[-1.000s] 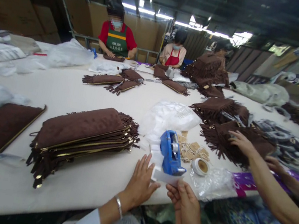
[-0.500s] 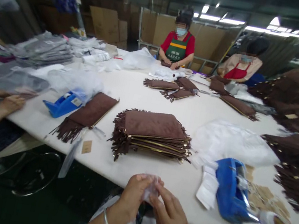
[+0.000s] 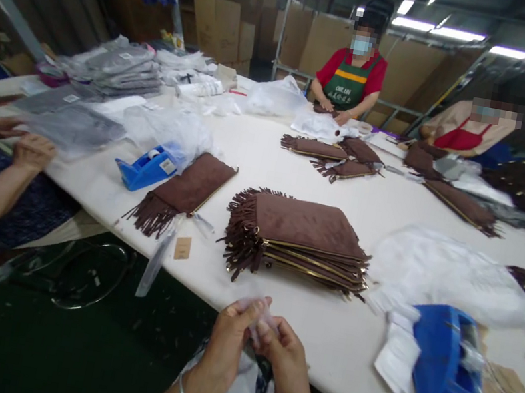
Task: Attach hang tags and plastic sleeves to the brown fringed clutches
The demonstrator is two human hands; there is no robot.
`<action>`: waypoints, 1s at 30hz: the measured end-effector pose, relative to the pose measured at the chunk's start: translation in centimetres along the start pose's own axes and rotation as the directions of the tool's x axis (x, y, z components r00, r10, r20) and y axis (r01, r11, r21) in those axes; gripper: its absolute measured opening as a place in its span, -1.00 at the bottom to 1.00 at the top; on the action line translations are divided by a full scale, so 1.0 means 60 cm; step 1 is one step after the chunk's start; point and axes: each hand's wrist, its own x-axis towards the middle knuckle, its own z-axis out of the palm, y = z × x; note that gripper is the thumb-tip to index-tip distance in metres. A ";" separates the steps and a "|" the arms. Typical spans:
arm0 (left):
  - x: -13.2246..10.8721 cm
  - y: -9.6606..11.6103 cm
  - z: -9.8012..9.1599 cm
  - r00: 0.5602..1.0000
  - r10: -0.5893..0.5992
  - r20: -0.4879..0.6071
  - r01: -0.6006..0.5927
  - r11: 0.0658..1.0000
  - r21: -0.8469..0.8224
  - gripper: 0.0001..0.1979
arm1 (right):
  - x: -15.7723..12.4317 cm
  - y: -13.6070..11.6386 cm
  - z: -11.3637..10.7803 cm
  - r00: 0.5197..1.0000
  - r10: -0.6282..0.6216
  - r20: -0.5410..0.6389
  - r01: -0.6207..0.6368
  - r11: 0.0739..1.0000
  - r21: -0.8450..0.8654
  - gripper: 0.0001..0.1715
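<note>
Close to my body, below the table's front edge, my left hand and my right hand are closed, pinching one small piece of thin translucent plastic between their fingertips. Its exact kind is unclear. Just beyond them lies a stack of brown fringed pouches with gold zippers. Left of the stack, a single brown fringed pouch lies flat. A narrow clear plastic strip trails from it over the table edge, beside a small tan card tag.
A blue tape dispenser stands at right near white slips and a clear plastic heap. Another blue tape dispenser is at left. A co-worker's hand handles bagged goods; two people sit across the table.
The view has swung left, so the table's things appear farther right. Both hands still pinch the plastic, with the fingers slightly shifted. The co-worker's hands at left have moved on the bag.
</note>
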 end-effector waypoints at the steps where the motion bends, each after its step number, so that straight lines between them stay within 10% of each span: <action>1: -0.002 0.004 -0.013 1.000 0.020 -0.007 -0.020 1.000 0.021 -0.64 | 0.001 0.000 -0.001 1.000 0.017 -0.014 -0.018 1.000 -0.012 -0.56; 11: -0.015 -0.006 -0.142 0.999 0.015 0.042 -0.030 0.925 0.379 -0.69 | 0.032 -0.041 -0.002 0.994 -0.089 0.066 0.109 0.886 -0.451 -0.53; 17: -0.011 -0.009 -0.145 0.972 0.234 0.026 -0.192 0.722 0.665 -0.53 | 0.050 -0.055 0.027 0.949 -0.288 0.128 0.287 0.622 -0.728 -0.59; 27: 0.043 0.056 -0.127 0.971 0.019 0.238 -0.102 0.935 0.339 -0.67 | 0.064 -0.085 0.044 0.895 -0.294 0.334 0.443 0.509 -0.738 -0.66; 30: 0.056 0.061 -0.118 0.975 0.033 0.219 -0.110 0.929 0.352 -0.68 | 0.086 -0.100 0.042 0.913 -0.343 0.221 0.390 0.576 -0.718 -0.66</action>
